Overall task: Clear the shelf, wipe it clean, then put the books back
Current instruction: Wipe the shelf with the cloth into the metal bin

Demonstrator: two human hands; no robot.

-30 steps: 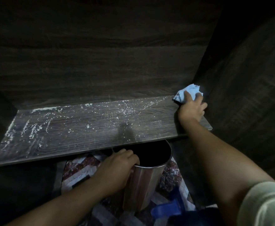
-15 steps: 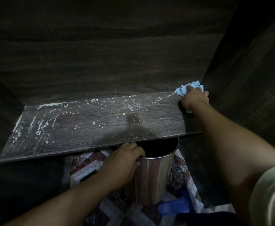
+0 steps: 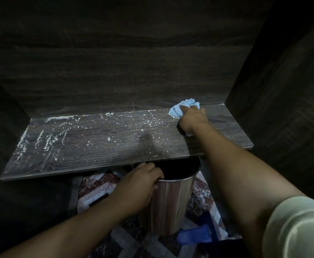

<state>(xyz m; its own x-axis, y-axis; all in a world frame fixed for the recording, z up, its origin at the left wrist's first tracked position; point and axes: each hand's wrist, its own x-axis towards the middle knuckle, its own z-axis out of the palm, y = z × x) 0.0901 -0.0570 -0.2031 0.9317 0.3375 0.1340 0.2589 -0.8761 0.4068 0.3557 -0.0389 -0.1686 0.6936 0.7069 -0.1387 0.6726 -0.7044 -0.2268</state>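
**Now wiping: hazards and item count**

Hazards, as I judge them from my remote station:

1. Spill past the bin. The bin [image 3: 173, 202] stands below the front edge of the shelf [image 3: 115, 142], toward its right half. The thickest white powder [image 3: 50, 140] lies at the left end, well apart from the bin mouth. A sweep pushed straight forward from there would probably drop it on the patterned rug [image 3: 96, 189].
2. Smearing. The cloth [image 3: 182, 107] is bunched, so it may streak the powder instead of lifting it.
3. Tipping. The left hand [image 3: 139, 185] grips the bin by the rim alone, fingers curled over the edge. A hard pull could tilt it.

Hand state: the right hand [image 3: 193, 120] presses the cloth onto the shelf at the rear right corner, fingers curled over it.

Count:
- Shelf: one
- Cloth: one
- Bin: one
- Blue object on the floor [image 3: 193, 237]: one, type unclear
- Hands: two
- Books: none in view
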